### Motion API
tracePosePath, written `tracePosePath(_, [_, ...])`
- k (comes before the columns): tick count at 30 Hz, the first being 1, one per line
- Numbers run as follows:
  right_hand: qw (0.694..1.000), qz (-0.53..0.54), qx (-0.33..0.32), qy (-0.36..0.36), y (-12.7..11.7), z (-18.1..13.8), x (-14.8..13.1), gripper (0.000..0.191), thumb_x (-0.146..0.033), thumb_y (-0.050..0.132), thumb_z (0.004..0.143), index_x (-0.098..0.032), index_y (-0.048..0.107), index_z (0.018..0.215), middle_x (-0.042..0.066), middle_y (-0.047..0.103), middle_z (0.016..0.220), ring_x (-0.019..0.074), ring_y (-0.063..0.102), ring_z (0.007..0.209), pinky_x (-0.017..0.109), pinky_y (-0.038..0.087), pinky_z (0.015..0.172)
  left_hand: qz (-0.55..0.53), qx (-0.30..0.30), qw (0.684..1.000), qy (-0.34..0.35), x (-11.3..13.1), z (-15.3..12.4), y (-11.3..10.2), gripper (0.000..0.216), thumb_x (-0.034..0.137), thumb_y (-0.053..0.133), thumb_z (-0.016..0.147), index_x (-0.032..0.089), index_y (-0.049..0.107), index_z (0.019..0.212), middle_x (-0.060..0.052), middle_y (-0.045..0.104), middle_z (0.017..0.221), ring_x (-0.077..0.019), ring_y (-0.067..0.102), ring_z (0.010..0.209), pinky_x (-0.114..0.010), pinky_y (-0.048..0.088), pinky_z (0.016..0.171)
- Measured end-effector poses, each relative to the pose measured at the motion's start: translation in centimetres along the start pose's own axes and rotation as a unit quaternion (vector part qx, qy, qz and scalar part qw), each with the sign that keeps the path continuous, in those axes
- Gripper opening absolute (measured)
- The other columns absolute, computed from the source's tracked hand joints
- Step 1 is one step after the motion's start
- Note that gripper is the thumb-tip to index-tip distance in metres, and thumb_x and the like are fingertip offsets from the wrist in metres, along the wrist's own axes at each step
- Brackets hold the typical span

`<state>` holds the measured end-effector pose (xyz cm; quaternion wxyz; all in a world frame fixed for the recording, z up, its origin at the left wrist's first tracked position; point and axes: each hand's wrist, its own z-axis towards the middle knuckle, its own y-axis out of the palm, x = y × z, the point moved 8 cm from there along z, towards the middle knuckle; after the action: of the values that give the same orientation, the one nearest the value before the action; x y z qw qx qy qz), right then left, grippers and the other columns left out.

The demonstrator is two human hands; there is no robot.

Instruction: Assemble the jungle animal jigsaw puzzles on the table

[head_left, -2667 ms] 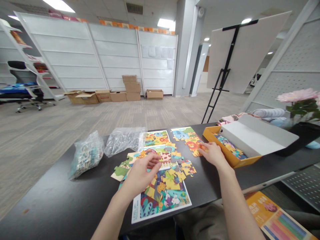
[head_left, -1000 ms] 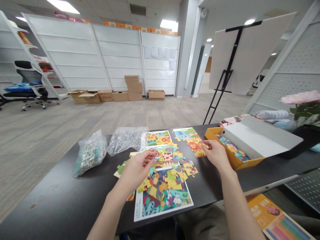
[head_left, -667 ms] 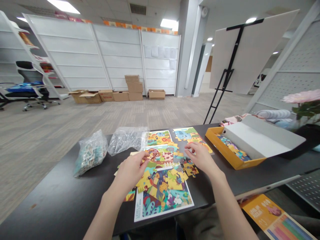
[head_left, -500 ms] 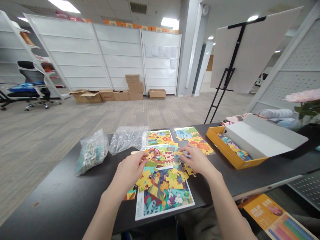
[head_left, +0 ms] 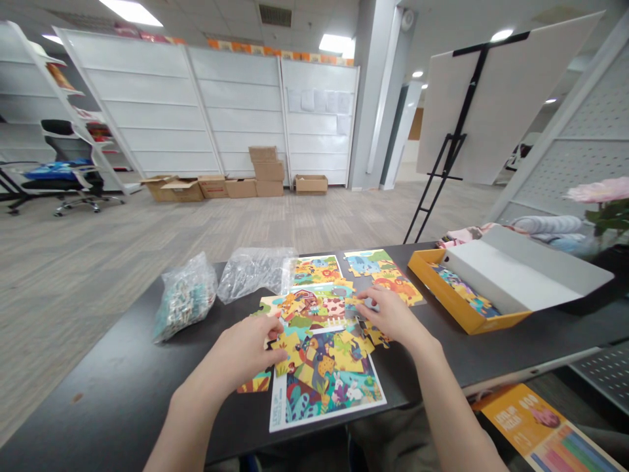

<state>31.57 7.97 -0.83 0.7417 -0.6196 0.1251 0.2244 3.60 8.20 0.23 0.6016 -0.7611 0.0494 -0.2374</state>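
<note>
Bare left hand arching wide over yellow cardboard jigsaw pieces, bare right hand curving narrow, its hold unclear, pieces lying on and around three printed sheets, all covering one black desk, one open yellow cardboard box standing right, two clear plastic bags resting left

The black table holds puzzle pieces, bags and a box.
</note>
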Motion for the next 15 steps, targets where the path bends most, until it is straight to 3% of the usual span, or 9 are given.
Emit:
tracePosePath(3, [1.0,-0.002,-0.01,0.009,0.1,-0.1,0.0,0.024,-0.035,0.063,0.09,-0.018,0.071,0.104,0.009,0.069,0.105,0.021,0.064,0.086,0.032,0.048,0.078,0.003,-0.016,1.0,0.017,0.6,-0.5,0.7,0.052,0.041,0.075,0.064,0.025,0.068,0.113,-0.009,0.067,0.124,-0.0307,0.066,0.108,-0.035,0.049,0.084])
tracePosePath(5, [1.0,0.003,-0.017,0.005,0.1,-0.2,-0.2,0.025,-0.037,0.066,0.088,-0.019,0.072,0.104,0.009,0.069,0.105,0.0208,0.064,0.086,0.032,0.048,0.077,0.013,-0.016,1.0,0.009,0.8,-0.6,0.8,0.06,0.043,0.076,0.062,0.024,0.066,0.118,-0.011,0.062,0.131,-0.0328,0.063,0.112,-0.038,0.049,0.087])
tracePosePath(10, [0.999,0.017,-0.036,-0.01,0.5,-0.4,-0.5,0.023,-0.029,0.074,0.08,-0.019,0.072,0.101,0.007,0.067,0.104,0.0198,0.064,0.087,0.031,0.048,0.078,0.038,-0.028,0.999,-0.011,1.2,-0.4,1.0,0.053,0.043,0.074,0.062,0.023,0.068,0.11,-0.011,0.063,0.12,-0.0317,0.065,0.104,-0.039,0.051,0.082])
tracePosePath(15, [0.998,0.043,-0.043,-0.01,0.7,-0.5,-0.3,0.027,-0.028,0.077,0.077,-0.019,0.072,0.101,0.007,0.065,0.109,0.0194,0.064,0.089,0.032,0.05,0.081,0.038,-0.018,0.999,0.0,1.3,-0.2,1.1,0.059,0.042,0.075,0.06,0.022,0.067,0.115,-0.013,0.06,0.129,-0.0333,0.061,0.114,-0.041,0.051,0.087])
